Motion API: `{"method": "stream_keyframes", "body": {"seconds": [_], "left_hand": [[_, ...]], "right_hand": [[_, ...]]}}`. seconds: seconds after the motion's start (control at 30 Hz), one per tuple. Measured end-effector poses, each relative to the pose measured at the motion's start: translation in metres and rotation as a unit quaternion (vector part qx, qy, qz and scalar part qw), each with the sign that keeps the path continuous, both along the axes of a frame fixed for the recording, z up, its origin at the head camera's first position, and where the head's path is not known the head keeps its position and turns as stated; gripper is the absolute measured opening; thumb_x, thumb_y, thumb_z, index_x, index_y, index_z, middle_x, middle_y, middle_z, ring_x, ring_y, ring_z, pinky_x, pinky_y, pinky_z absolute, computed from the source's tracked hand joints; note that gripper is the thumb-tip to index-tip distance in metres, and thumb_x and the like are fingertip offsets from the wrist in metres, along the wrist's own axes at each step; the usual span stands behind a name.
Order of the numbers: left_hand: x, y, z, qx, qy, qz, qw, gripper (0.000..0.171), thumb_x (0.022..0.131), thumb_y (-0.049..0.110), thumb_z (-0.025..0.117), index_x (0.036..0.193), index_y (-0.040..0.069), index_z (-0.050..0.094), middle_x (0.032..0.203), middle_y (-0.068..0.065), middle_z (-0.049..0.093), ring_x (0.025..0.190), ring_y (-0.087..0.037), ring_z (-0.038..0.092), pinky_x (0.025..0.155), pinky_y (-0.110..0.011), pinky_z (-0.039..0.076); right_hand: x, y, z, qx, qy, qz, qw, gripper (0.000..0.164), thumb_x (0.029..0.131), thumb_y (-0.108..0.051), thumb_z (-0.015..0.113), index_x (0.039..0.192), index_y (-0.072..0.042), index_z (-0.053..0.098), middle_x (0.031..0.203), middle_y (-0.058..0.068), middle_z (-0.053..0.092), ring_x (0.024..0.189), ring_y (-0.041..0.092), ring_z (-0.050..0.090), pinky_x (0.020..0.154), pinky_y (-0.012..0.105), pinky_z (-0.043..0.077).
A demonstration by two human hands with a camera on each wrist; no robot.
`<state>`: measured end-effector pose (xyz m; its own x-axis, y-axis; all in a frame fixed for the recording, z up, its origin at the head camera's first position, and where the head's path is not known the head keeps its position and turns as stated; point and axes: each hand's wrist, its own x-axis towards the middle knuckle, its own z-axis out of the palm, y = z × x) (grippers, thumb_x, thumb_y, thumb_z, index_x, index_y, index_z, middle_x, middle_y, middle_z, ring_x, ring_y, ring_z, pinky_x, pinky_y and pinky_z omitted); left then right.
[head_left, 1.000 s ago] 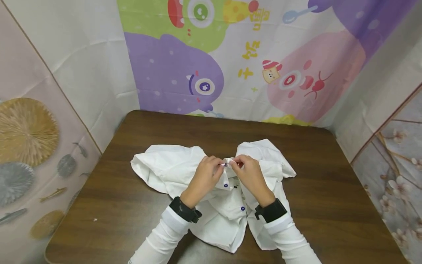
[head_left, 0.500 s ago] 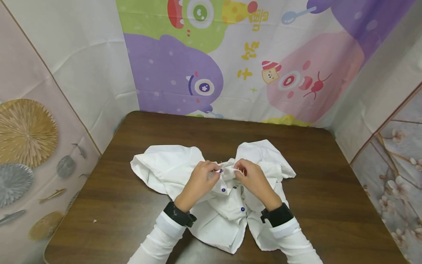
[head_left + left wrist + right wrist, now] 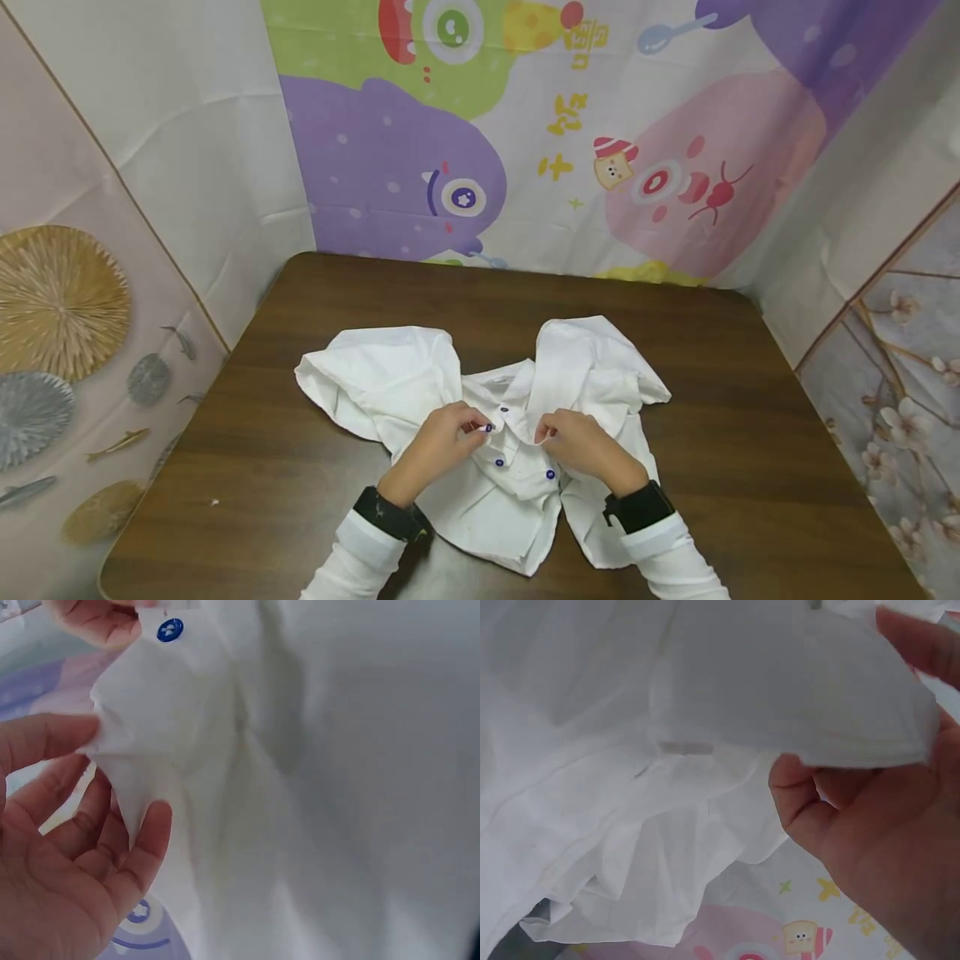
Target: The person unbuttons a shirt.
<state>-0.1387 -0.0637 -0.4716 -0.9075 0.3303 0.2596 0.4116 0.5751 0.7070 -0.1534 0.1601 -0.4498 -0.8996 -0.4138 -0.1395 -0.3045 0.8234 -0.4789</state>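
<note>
In the head view, we see the white shirt (image 3: 487, 525) lying on the table (image 3: 240, 467) under both hands. The wall cloth (image 3: 555, 233) behind has yellow writing (we can't read it for sure). We spot no brand or label.

In the left wrist view, the left hand (image 3: 64, 847) pinches the shirt's edge near a blue button (image 3: 170, 630). We think that small grip could slip, or a hard tug could pull the button loose.

In the right wrist view, the right hand (image 3: 881, 802) pinches a flap, where loose cloth might fold over and get crooked.
</note>
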Motion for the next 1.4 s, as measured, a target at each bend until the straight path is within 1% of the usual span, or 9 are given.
{"method": "stream_keyframes", "body": {"seconds": [0.1, 0.17, 0.33, 0.47, 0.67, 0.9, 1.0, 1.23, 1.4], "left_hand": [[0.003, -0.002, -0.006, -0.006, -0.01, -0.008, 0.9999, 0.009, 0.078, 0.005, 0.067, 0.087, 0.007, 0.071, 0.077, -0.002, 0.061, 0.073, -0.017, 0.058, 0.066, -0.023, 0.045], [0.005, -0.002, -0.009, -0.005, -0.015, -0.007, 0.9998, 0.01, 0.078, 0.006, 0.067, 0.087, 0.008, 0.071, 0.078, -0.002, 0.062, 0.074, -0.017, 0.058, 0.067, -0.024, 0.045], [0.009, -0.002, -0.014, 0.003, -0.005, -0.01, 0.9999, 0.01, 0.078, 0.005, 0.066, 0.086, 0.008, 0.071, 0.08, -0.003, 0.063, 0.075, -0.018, 0.058, 0.068, -0.026, 0.044], [0.01, -0.001, -0.017, 0.005, 0.007, -0.013, 0.9999, 0.011, 0.077, 0.004, 0.067, 0.086, 0.008, 0.071, 0.08, -0.004, 0.063, 0.076, -0.019, 0.059, 0.069, -0.026, 0.045], [0.011, 0.0, -0.018, 0.013, 0.008, -0.011, 0.9998, 0.011, 0.076, 0.004, 0.067, 0.085, 0.008, 0.072, 0.081, -0.004, 0.064, 0.077, -0.02, 0.059, 0.07, -0.027, 0.046], [0.012, 0.001, -0.017, 0.01, 0.012, -0.019, 0.9997, 0.012, 0.077, 0.004, 0.066, 0.087, 0.007, 0.072, 0.083, -0.005, 0.065, 0.079, -0.021, 0.06, 0.071, -0.028, 0.047], [0.012, 0.002, -0.017, 0.003, 0.016, -0.017, 0.9997, 0.012, 0.077, 0.004, 0.066, 0.087, 0.007, 0.072, 0.083, -0.005, 0.065, 0.079, -0.021, 0.06, 0.072, -0.029, 0.047], [0.013, 0.001, -0.014, -0.008, 0.014, -0.007, 0.9999, 0.012, 0.078, 0.006, 0.066, 0.088, 0.008, 0.072, 0.082, -0.004, 0.064, 0.079, -0.019, 0.059, 0.071, -0.029, 0.047], [0.012, 0.001, -0.009, -0.013, 0.018, -0.003, 0.9998, 0.012, 0.078, 0.007, 0.066, 0.089, 0.009, 0.072, 0.082, -0.003, 0.064, 0.077, -0.018, 0.059, 0.069, -0.028, 0.046]], "right_hand": [[0.001, -0.001, -0.003, 0.015, -0.002, 0.014, 1.0, 0.003, 0.081, -0.013, 0.061, 0.078, -0.015, 0.061, 0.077, -0.005, 0.058, 0.073, 0.012, 0.051, 0.073, 0.036, 0.038], [0.001, -0.003, -0.003, 0.011, 0.016, 0.012, 1.0, 0.01, 0.082, -0.022, 0.066, 0.078, -0.014, 0.06, 0.077, -0.005, 0.057, 0.074, 0.012, 0.051, 0.072, 0.035, 0.038], [0.0, -0.016, -0.006, -0.026, 0.105, -0.006, 0.994, 0.023, 0.079, -0.033, 0.071, 0.076, -0.015, 0.058, 0.07, -0.006, 0.05, 0.071, 0.01, 0.045, 0.067, 0.028, 0.035], [-0.002, -0.032, -0.012, -0.028, 0.172, 0.006, 0.985, 0.023, 0.079, -0.031, 0.072, 0.086, -0.01, 0.064, 0.067, -0.004, 0.054, 0.063, 0.011, 0.048, 0.061, 0.027, 0.039], [-0.003, -0.051, -0.021, 0.066, 0.259, -0.002, 0.964, 0.031, 0.075, -0.033, 0.074, 0.086, -0.005, 0.067, 0.078, 0.007, 0.068, 0.068, 0.025, 0.064, 0.061, 0.038, 0.048], [-0.004, -0.059, -0.029, 0.127, 0.318, -0.011, 0.939, 0.022, 0.074, -0.023, 0.071, 0.062, -0.009, 0.06, 0.058, 0.005, 0.06, 0.051, 0.024, 0.057, 0.049, 0.035, 0.043], [-0.003, -0.057, -0.029, 0.118, 0.326, 0.0, 0.938, 0.027, 0.073, -0.016, 0.067, 0.052, -0.012, 0.051, 0.05, 0.004, 0.055, 0.044, 0.021, 0.052, 0.044, 0.033, 0.04], [-0.008, -0.049, -0.021, 0.096, 0.264, 0.012, 0.96, 0.03, 0.079, -0.011, 0.063, 0.052, -0.014, 0.051, 0.054, 0.005, 0.057, 0.046, 0.021, 0.052, 0.043, 0.033, 0.04], [-0.011, -0.045, -0.02, 0.095, 0.292, 0.014, 0.952, 0.024, 0.075, -0.009, 0.065, 0.054, -0.013, 0.054, 0.051, 0.004, 0.055, 0.046, 0.02, 0.052, 0.044, 0.032, 0.04]]}}
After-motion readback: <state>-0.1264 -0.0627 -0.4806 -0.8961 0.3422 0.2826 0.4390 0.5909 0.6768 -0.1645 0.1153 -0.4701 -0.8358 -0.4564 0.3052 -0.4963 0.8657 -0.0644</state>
